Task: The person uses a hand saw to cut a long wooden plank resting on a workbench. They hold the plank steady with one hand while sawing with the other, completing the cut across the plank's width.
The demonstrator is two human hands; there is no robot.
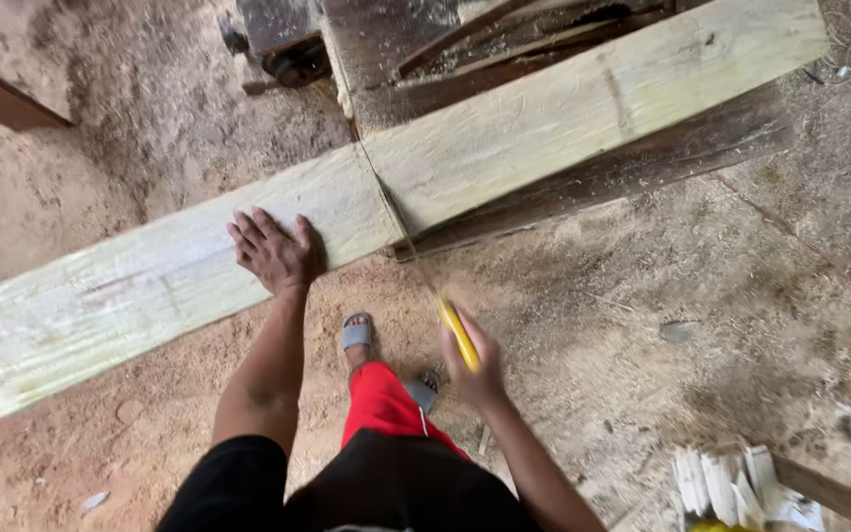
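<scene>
Nearest to the camera are the person's black shirt and red shorts (378,399), with two feet in grey sandals (358,333) on the sawdust floor (642,325) below. The right hand (470,360) is closed around the yellow handle of a handsaw (458,330); its thin blade runs up and left to the cut line in the plank (504,148). The left hand (273,251) lies flat on the plank, fingers spread wide, just left of the cut.

To saw well here, I judge that the flat hand should press firmly so the board does not shake, and the blade should stay straight along the line already opened, with long even strokes.

The plank is long, pale and greenish-yellow, with rough grain. It crosses the view diagonally, its right part resting on dark timbers (603,177). The handle looks blurred. Some white scraps (731,483) lie at lower right.
</scene>
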